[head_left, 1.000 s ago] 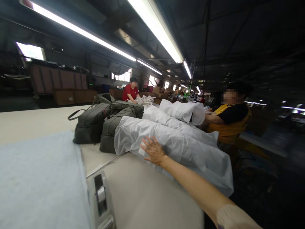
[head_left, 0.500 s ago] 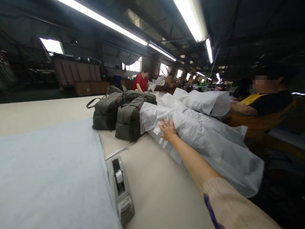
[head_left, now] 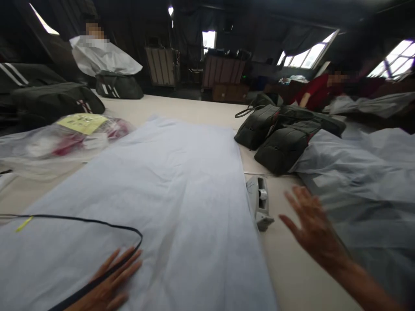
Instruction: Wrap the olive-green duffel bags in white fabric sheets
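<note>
My left hand (head_left: 112, 280) rests with fingers spread on a large pale blue-white sheet (head_left: 201, 203) spread over the table. A thin dark cord (head_left: 106, 222) loops across the sheet and passes over that hand. On the right, my right hand (head_left: 308, 220) is open and slightly blurred, holding nothing, above the tabletop beside a pile of white translucent bags (head_left: 363, 181). Between that hand and the sheet's edge stands a grey tape dispenser (head_left: 259, 198).
Dark green bags (head_left: 285, 142) stand at the right rear. To the left, a clear plastic bag with a yellow label (head_left: 82, 123) lies near more dark bags (head_left: 58, 101). Across the table, one person handles a white bag (head_left: 103, 58); another in red (head_left: 316, 93) bends over at right.
The view has swung left. My right hand has come off the white bags and moved toward the tape dispenser. My left hand and the cord have come into view.
</note>
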A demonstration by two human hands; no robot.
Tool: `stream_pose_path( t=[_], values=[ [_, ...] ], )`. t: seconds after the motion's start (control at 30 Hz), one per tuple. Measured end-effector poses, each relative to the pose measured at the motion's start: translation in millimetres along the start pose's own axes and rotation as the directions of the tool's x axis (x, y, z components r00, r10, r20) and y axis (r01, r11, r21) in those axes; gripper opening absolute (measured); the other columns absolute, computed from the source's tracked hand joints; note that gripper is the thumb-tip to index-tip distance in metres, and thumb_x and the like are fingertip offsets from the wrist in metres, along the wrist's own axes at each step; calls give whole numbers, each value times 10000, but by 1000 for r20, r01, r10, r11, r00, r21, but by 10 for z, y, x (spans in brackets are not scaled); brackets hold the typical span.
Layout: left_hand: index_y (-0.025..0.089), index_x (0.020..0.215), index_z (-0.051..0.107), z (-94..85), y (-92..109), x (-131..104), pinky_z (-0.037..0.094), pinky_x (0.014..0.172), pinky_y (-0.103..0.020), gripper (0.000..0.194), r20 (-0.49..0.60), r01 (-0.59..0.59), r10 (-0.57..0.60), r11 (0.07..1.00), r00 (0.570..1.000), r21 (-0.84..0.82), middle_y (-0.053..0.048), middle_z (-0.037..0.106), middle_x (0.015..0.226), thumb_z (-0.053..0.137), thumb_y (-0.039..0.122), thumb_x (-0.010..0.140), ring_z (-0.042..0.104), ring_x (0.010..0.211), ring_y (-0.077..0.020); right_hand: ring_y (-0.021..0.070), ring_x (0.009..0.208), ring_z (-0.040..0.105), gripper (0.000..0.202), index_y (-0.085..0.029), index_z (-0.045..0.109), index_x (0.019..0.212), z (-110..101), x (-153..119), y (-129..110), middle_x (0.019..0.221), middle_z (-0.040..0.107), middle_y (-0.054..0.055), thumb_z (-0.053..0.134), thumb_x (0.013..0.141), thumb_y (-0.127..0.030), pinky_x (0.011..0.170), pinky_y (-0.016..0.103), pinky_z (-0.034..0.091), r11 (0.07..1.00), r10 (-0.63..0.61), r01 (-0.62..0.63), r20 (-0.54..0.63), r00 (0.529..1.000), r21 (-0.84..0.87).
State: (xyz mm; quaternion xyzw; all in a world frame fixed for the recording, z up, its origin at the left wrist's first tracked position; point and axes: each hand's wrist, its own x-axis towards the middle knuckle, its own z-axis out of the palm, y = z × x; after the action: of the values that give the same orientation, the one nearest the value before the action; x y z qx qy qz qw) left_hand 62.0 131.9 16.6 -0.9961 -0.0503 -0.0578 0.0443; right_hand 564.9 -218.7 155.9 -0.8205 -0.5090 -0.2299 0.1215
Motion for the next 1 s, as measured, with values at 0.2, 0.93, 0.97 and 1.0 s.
stream_pose_path(
  t=[0.2,0.93,0.97,1.0],
  values=[
    [307,1494,251,151,-64,106,231,1169,-398,663,-88,-111,110,994,990,-11,-14,424,1493,481,526,912,428,1350,-226,321,1459,215,726,-317,205,1521,21,-852,-2485,1591,246,50,562,899,-429,1159,576,272,909,-263,78,416,870,410],
    [251,1478,319,46,-17,-1041,172,1167,-564,666,-151,-190,163,964,975,-184,-105,367,1524,503,524,899,356,1390,-312,290,1469,190,691,-221,334,1482,28,-1398,-4224,1579,262,113,597,871,-408,1186,550,166,970,32,-195,718,696,146],
    [249,1478,318,52,-18,-1049,169,1168,-564,667,-140,-186,162,965,977,-185,-105,360,1527,507,519,898,349,1394,-312,285,1471,182,682,-217,337,1481,45,-1423,-4203,1581,256,112,591,875,-402,1188,544,161,971,37,-198,730,683,136],
    [251,1478,320,53,-18,-1048,168,1169,-562,665,-129,-182,159,966,979,-187,-102,352,1532,511,514,898,339,1400,-311,279,1474,174,672,-215,340,1480,57,-1441,-4179,1583,250,110,585,878,-391,1191,538,154,972,41,-198,735,676,128]
  ],
)
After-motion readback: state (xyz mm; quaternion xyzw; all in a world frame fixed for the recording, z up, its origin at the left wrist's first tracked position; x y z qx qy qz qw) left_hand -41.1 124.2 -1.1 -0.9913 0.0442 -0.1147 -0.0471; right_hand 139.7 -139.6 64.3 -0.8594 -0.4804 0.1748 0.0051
